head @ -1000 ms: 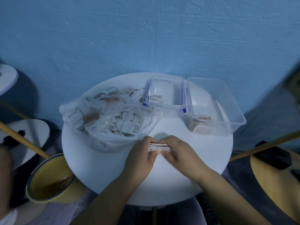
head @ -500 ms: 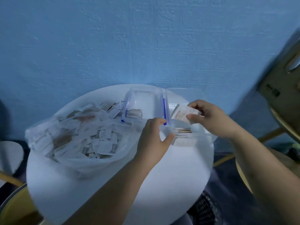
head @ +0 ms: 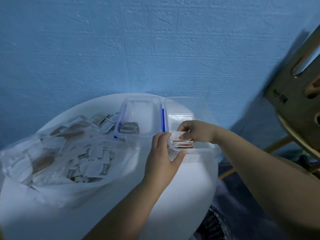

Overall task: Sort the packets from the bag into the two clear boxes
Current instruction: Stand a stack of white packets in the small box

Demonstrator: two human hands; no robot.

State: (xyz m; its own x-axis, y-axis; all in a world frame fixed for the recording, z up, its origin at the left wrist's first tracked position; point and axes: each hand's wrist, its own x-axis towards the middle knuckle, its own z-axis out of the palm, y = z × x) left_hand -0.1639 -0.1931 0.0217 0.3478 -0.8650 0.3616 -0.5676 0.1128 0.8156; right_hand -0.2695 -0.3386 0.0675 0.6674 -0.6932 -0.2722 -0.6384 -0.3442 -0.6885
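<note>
Packets (head: 177, 135) are pinched in my right hand (head: 197, 131), low inside the right box (head: 199, 150), just above the stack (head: 181, 145) at its near end. My left hand (head: 162, 156) grips that box's near-left corner, thumb on its front wall. I see the left box (head: 142, 104) just beside it, and the bag (head: 60, 153) farther left, full.

text: none legible | packets (head: 97, 168): faint printing, too small and blurred to read | chair back (head: 287, 80): dark printed mark (head: 280, 98) near its lower edge, smeared, characters cannot be made out
</note>
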